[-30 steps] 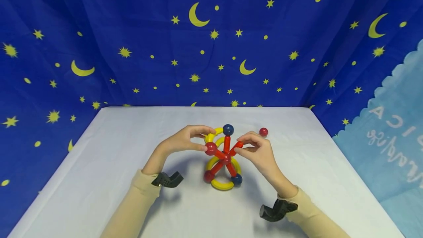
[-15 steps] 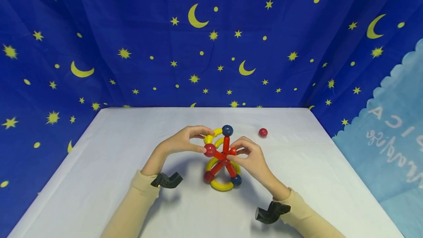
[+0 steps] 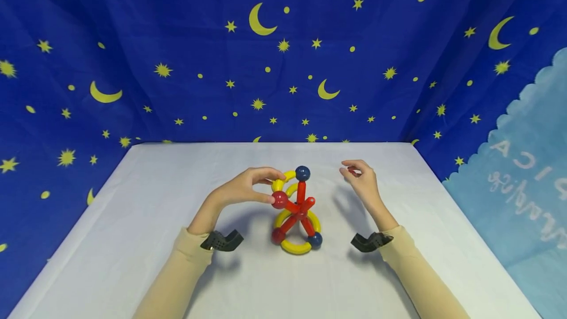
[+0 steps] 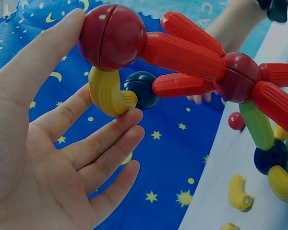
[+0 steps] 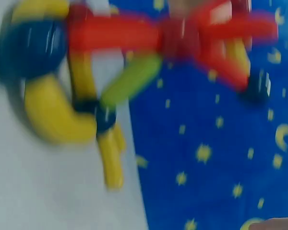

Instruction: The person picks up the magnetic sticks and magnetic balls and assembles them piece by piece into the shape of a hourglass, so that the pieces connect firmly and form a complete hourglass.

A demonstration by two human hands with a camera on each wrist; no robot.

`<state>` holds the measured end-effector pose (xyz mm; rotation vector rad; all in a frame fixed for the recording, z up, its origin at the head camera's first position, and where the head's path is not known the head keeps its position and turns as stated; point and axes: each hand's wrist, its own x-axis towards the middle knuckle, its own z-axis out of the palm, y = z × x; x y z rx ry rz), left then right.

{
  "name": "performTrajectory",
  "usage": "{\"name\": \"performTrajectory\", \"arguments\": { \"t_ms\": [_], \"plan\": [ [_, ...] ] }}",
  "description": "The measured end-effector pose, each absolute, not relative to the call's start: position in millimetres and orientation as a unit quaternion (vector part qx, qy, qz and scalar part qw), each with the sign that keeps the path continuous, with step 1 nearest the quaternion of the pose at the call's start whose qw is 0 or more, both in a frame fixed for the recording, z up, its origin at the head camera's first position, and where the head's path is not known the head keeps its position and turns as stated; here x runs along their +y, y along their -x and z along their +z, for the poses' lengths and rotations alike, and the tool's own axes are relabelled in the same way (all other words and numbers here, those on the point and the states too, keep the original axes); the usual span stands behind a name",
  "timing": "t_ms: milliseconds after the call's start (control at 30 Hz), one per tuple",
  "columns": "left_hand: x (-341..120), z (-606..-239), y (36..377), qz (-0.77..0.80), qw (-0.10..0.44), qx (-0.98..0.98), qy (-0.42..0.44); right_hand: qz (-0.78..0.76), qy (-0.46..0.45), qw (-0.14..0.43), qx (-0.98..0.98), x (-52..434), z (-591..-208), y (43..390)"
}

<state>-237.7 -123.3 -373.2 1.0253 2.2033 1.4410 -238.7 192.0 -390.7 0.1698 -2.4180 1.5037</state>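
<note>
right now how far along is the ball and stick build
Done: the structure stands on the table, red sticks meeting at a central hub, yellow curves and blue balls joined at its base.

In hand: the left hand pinches the red ball and a yellow curve; the right hand is at the loose red ball, grip unclear.

Left: one red stick end looks bare.

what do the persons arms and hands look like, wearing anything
Both arms are covered in snug beige long sleeves that end at the wrists. Each wrist carries a small black angular camera mount: one by the left hand at, one by the right hand at. Hands are bare: no gloves, rings or cables visible.
</note>
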Motion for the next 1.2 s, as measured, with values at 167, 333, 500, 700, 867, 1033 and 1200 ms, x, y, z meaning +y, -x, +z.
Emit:
{"name": "performTrajectory", "arguments": {
  "t_ms": [167, 333, 500, 700, 867, 1033, 1200],
  "plan": [
    [-125, -375, 239, 0.505, 0.158, 0.767, -0.363, 0.485, -0.059, 0.104, -0.866, 223, -430, 274],
    [-126, -376, 239, 0.504, 0.162, 0.769, -0.358, 0.442, -0.092, 0.080, -0.888, 236, -455, 289],
    [-126, -375, 238, 0.499, 0.168, 0.778, -0.342, 0.427, -0.081, 0.072, -0.898, 242, -470, 294],
    [-126, -374, 238, 0.488, 0.166, 0.786, -0.340, 0.437, -0.067, 0.096, -0.892, 236, -463, 288],
    [-125, -373, 237, 0.490, 0.167, 0.785, -0.341, 0.499, -0.081, 0.111, -0.855, 210, -426, 266],
    [-125, -372, 236, 0.490, 0.169, 0.786, -0.337, 0.547, -0.147, 0.105, -0.817, 183, -386, 227],
    [-125, -372, 236, 0.490, 0.169, 0.787, -0.336, 0.556, -0.236, 0.108, -0.790, 168, -365, 196]
  ]
}}
